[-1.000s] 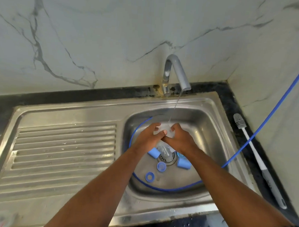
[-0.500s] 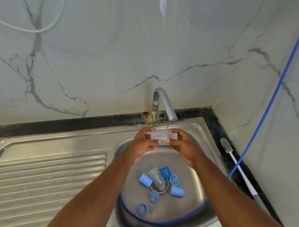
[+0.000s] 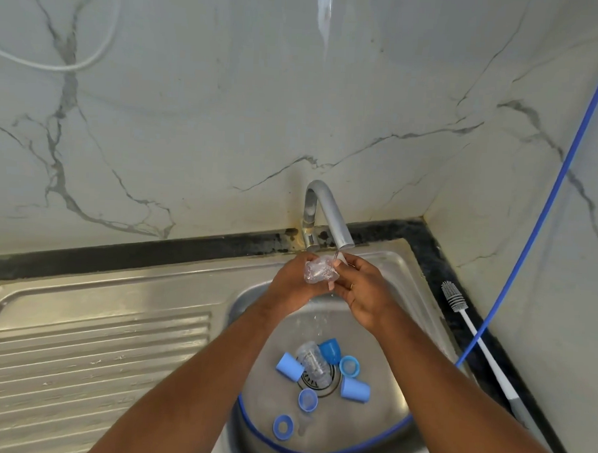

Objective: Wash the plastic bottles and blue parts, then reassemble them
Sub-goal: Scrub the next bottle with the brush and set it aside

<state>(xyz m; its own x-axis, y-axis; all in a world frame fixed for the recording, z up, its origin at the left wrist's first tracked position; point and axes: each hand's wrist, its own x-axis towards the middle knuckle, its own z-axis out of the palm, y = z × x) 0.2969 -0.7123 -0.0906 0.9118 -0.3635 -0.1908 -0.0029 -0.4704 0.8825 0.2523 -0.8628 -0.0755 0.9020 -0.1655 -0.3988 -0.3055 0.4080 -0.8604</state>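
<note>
Standing over the stainless steel sink [image 3: 404, 265], I note its ribbed draining board [image 3: 97, 347] lies to my left and the basin directly below me. A long blue hose [image 3: 545, 209] runs down the right-hand wall and loops round the basin floor. The curved grey metal tap [image 3: 329, 210] is running a thin stream. A white-handled grey bottle brush [image 3: 471, 336] lies on the dark counter to the right, apart from the work and untouched.

My left hand [image 3: 290, 284] is wrapped round one end of the small clear plastic bottle [image 3: 319, 273]. My right hand [image 3: 365, 294] pinches the other end with curled fingers. The bottle is held on its side just under the spout, presumably so that the stream strikes it and the runoff drops into the basin.

A second clear plastic bottle [image 3: 314, 364] lies on the drain grate. Around it rest the blue parts: two pale blue cups [image 3: 290, 365], a darker blue cup [image 3: 330, 351] touching the bottle, and three blue ring caps [image 3: 308, 399]. I judge they sit there awaiting their turn. Finding: rinsing in progress; reassembly not begun.
</note>
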